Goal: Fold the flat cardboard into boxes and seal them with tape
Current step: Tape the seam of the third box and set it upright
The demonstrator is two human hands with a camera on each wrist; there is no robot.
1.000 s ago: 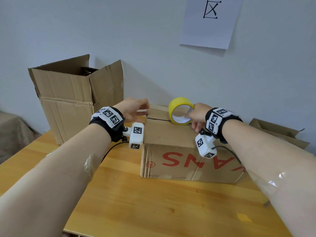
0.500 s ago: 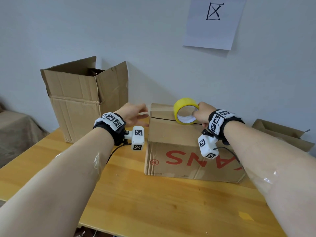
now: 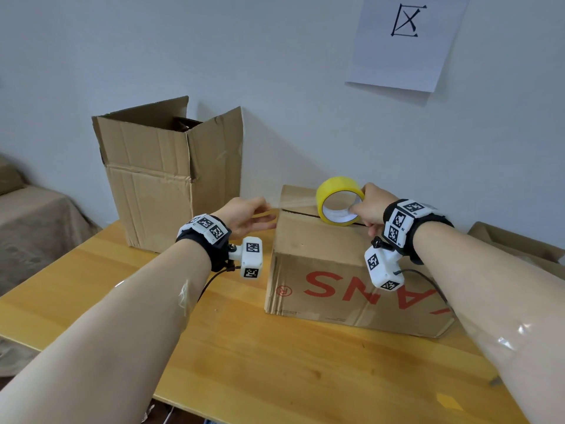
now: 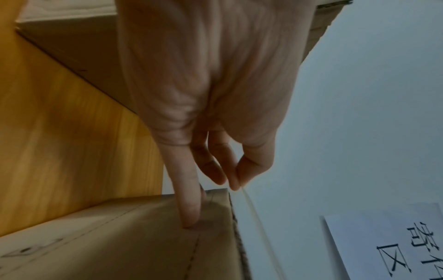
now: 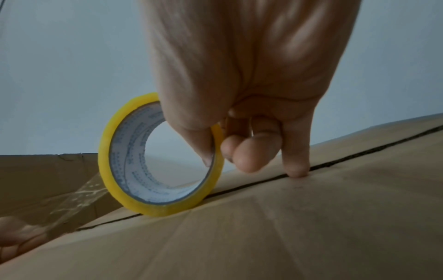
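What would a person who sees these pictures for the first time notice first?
First the yellow tape roll, standing on edge on the seam of the closed box with red letters, gripped by the right hand. The left hand pinches the tape's free end at the box's left edge. Behind, by the wall, a taller open box stands on the wooden table.
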